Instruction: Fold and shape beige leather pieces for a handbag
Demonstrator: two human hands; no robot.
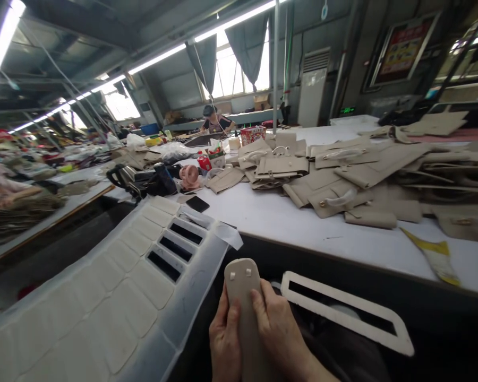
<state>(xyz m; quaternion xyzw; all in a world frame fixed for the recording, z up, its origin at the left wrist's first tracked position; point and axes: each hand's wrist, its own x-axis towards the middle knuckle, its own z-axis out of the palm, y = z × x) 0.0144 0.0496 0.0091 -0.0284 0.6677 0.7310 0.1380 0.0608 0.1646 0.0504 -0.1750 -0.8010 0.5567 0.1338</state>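
Note:
Both my hands hold one beige leather strap piece (242,284) with a rounded top and two small tabs, upright in front of me at the bottom centre. My left hand (224,345) grips its left edge and my right hand (281,334) grips its right edge, thumb on its face. To the left lies a clear template sheet (191,302) with rows of beige pieces (143,297) and several dark empty slots (175,248). Right of my hands sits a white frame (342,313) with a long slot.
A white table (295,223) carries a heap of beige bag parts (342,175), a pink fan (189,175), a dark card (197,203) and a yellow wrapper (436,257). A person (215,121) sits at the far end. More cluttered benches (32,201) run along the left.

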